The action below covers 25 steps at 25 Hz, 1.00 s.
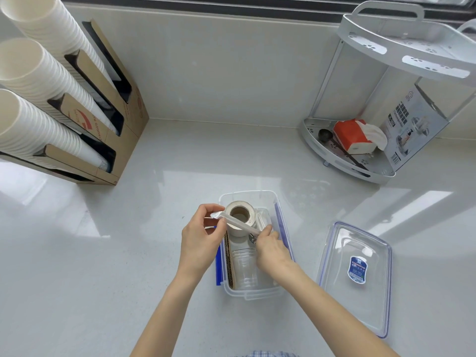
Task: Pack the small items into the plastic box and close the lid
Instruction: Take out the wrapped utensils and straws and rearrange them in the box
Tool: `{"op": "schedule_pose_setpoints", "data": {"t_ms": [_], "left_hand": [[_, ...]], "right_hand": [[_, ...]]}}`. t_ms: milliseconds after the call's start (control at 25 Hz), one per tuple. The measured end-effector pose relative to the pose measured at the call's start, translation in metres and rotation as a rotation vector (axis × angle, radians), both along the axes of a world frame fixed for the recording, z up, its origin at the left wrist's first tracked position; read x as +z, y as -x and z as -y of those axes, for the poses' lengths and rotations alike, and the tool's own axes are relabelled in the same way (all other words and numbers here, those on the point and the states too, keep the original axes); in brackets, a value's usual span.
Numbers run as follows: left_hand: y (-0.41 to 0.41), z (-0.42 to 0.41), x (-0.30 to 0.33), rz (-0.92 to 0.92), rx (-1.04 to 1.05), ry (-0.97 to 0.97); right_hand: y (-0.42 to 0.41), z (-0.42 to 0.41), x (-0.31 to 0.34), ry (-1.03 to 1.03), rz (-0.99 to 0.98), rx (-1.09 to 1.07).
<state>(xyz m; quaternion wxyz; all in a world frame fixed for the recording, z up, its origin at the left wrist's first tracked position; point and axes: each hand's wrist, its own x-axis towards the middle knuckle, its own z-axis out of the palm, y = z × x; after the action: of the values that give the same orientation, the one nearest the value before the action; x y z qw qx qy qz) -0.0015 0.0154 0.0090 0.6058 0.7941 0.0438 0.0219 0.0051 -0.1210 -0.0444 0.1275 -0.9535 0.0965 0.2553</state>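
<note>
Both hands worked over the open plastic box [280, 220], each pinching one end of a long wrapped stick, paper-sleeved and straw-like [239, 222]. Left hand [199, 243] had thumb and fingers closed on the flared far-left end; right hand [270, 249] had fingertips closed on the near-right end, with a small dark metal object just below them that was too small to identify. The stick lay diagonally, its long axis running from the box's far-left corner toward its right wall, across the top of a tape roll [239, 217] that stood on end in the far half of the box. A clear plastic cup [244, 269] lay on its side in the near half, and a ribbed brown cardboard piece [229, 264] stood along the left wall. The stick was directly beneath both grips and above the box interior, so the coming move looked to be a straight lowering; judged from its length against the box, it likely needed turning toward the box's long direction to drop in beside the roll. Neither hand was nearer than the other. The lid [360, 276] lay upturned on the table to the right of the box, just beside it and closer to the right hand. Box sat near the table's front edge, centre. Closing not yet begun.
</note>
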Motion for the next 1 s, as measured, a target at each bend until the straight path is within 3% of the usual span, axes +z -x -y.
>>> {"op": "schedule_pose_setpoints", "data": {"t_ms": [240,440,640,760,880,1000], "left_hand": [[-0.001,0.000,0.002,0.017,0.040,0.057],[-0.007,-0.003,0.012,0.102,0.152,0.219],[-0.021,-0.005,0.027,0.162,0.245,0.509],[-0.024,-0.011,0.033,0.158,0.252,0.509],[-0.019,-0.007,0.030,0.066,0.172,0.478],[-0.008,0.009,0.024,-0.106,0.066,0.535]], "right_hand": [[0.003,0.008,0.018,-0.148,-0.010,-0.003],[0.019,0.021,0.033,-0.338,0.134,-0.090],[0.024,0.036,0.048,-0.696,0.152,-0.314],[0.026,0.044,0.055,-0.972,0.181,-0.454],[0.027,0.046,0.064,-1.296,0.155,-0.517],[0.029,0.043,0.067,-1.453,0.084,-0.496]]}}
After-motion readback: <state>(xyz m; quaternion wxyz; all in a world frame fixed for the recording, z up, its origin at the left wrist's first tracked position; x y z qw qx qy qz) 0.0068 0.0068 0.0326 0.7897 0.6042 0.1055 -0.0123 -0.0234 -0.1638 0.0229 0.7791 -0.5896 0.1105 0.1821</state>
